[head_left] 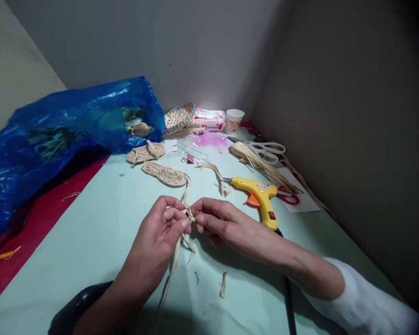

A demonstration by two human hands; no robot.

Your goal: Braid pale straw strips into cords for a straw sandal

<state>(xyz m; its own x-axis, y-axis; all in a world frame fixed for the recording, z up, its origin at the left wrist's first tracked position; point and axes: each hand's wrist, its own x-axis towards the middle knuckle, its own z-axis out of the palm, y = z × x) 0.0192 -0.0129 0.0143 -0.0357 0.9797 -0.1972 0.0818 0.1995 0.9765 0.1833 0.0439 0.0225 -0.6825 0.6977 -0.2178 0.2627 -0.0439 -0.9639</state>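
Between my two hands is a braid of dried husk strips, which runs up to a woven sole lying on the table. My left hand pinches the braid from the left with its fingertips. From the right, my right hand pinches it at almost the same spot, thumb against fingers. Loose strip ends hang down below the fingers toward me. Beyond the sole lies a woven slipper with a strap across it.
A yellow glue gun lies right of my hands, its cord running toward me. Behind it are red-handled scissors, a husk bundle and white-handled scissors. A blue plastic bag, basket and paper cup stand at the back.
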